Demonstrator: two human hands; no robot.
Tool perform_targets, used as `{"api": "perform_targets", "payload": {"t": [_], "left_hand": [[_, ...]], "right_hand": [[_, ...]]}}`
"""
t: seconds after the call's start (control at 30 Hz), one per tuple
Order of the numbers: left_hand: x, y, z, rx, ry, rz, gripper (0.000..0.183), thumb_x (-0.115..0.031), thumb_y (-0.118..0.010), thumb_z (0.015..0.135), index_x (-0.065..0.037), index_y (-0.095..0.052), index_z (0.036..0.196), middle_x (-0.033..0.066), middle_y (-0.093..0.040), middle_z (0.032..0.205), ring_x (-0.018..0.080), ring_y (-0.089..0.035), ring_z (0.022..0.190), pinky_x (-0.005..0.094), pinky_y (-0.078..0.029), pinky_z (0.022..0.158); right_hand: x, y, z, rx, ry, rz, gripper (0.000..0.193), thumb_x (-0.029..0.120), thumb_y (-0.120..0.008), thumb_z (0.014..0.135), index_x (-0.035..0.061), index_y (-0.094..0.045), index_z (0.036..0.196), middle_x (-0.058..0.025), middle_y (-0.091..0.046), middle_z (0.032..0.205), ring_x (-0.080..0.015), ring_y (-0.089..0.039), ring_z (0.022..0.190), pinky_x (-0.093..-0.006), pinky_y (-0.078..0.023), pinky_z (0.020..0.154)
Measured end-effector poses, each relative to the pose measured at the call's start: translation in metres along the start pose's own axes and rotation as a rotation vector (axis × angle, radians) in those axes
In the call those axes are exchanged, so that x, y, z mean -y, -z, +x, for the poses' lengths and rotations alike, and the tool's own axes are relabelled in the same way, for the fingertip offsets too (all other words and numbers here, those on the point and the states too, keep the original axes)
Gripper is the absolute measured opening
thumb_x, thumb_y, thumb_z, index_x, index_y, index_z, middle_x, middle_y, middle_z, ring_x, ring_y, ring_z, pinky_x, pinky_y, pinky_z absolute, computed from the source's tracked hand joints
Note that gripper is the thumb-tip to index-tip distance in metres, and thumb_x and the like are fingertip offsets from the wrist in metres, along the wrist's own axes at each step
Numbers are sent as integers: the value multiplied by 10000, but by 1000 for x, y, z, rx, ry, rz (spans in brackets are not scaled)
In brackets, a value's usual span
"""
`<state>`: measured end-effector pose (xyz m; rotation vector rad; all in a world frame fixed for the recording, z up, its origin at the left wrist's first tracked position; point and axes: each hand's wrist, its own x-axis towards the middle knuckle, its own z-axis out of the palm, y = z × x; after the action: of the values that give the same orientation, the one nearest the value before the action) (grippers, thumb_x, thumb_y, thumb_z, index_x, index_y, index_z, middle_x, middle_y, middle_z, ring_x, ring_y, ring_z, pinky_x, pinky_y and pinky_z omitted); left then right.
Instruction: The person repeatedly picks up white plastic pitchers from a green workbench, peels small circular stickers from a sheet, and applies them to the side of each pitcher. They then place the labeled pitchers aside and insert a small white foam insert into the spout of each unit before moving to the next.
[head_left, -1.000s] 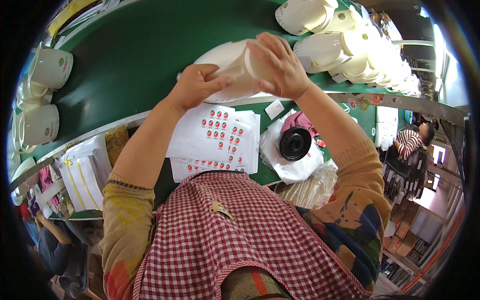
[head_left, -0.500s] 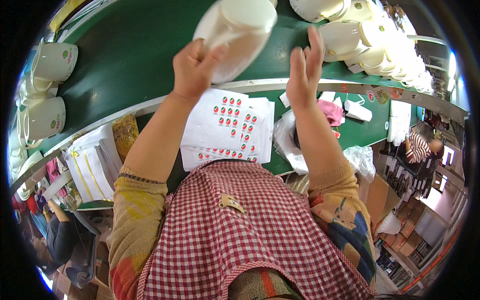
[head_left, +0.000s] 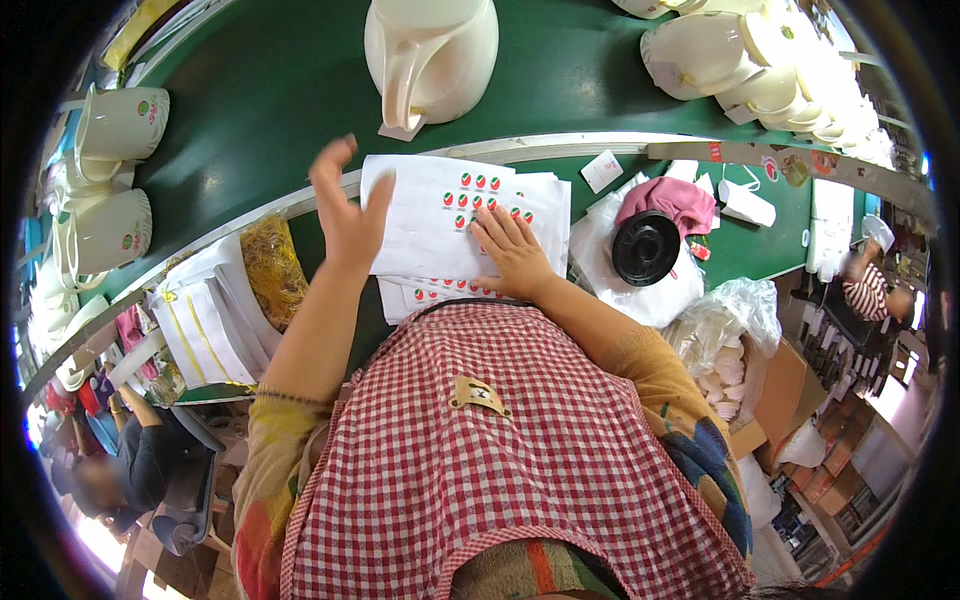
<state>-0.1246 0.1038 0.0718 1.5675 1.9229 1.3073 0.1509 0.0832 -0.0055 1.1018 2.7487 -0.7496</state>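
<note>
My right hand [head_left: 516, 256] lies on a white sheet of red-and-green round stickers [head_left: 420, 222], fingers stretched out over the sticker rows. More sticker sheets [head_left: 394, 303] sit beneath that one. My left hand [head_left: 350, 215] is raised beside the sheet's left edge, thumb and fingers apart, holding nothing. Beyond it, a cream plastic jug [head_left: 450, 65] stands on the green work surface [head_left: 270, 90]. Its looped handle faces me, and a small white tag pokes out below. The jug's top edge runs out of view.
Cream jugs stand in rows at far right [head_left: 690, 62] and left [head_left: 122, 125]. A metal rail [head_left: 560, 148] crosses before me. Nearby lie a black round lid [head_left: 644, 248], a pink cloth [head_left: 672, 203], a white paper stack [head_left: 212, 330] and an open carton [head_left: 785, 390]. Other people sit on both sides.
My left hand has let go of the jug, which now stands on the green surface, and has drawn back nearer me. My right hand has come down from the air onto the sticker sheet.
</note>
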Motion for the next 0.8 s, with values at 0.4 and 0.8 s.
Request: {"api": "perform_targets", "payload": {"t": [0.4,0.8], "left_hand": [[21,-1,-79,186,193,409,507,-278,-825,660,-89,-534,1029,180,-469,1334,326,-407,1272,463,-274,1065],[20,13,-65,325,871,-782,489,61,-641,767,11,-526,1240,125,-647,1129,219,-645,1000,366,-531,869]], "right_hand": [[1,7,0,-11,3,23,973,541,-735,698,183,-298,1491,-53,-166,1593,-264,-104,1476,-443,-112,1185],[2,6,2,-571,-274,671,907,247,-782,749,56,-276,1477,-195,-249,1513,-324,-339,1339,-436,-345,1058]]}}
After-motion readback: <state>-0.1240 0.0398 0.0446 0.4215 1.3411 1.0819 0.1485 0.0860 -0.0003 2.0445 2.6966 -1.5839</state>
